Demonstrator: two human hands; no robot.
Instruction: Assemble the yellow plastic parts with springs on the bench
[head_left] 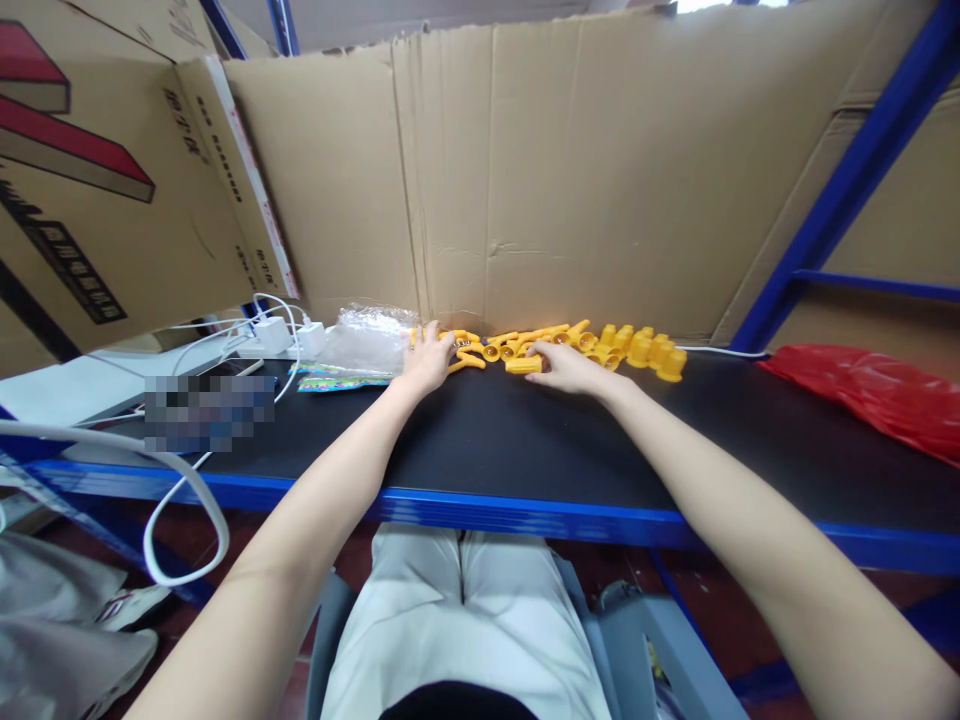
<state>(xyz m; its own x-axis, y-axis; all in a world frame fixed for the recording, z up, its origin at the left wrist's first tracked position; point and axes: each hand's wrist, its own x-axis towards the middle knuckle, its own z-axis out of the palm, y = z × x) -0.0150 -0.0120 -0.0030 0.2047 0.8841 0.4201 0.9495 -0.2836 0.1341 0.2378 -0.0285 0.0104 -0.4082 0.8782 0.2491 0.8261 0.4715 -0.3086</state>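
Observation:
My right hand [564,368] is closed around a small yellow plastic cup-shaped piece [522,367], which lies on its side just above the black tabletop [517,440]. My left hand [427,362] reaches palm down over several yellow branched pieces [469,360], its fingers somewhat apart and touching them. Part of that group is hidden under the hand. Between and behind my hands lie more yellow pieces, some with round open ends [491,352]. To the right of my right hand, several yellow cups [640,350] stand upside down in a cluster.
Clear plastic bags [367,345] with colourful edging lie left of my left hand. Beyond them are white chargers [274,335], cables and a blurred-out item [210,412]. A red plastic bag [870,395] lies at the right. A cardboard wall [570,180] closes the back; a blue frame edge [525,512] runs in front.

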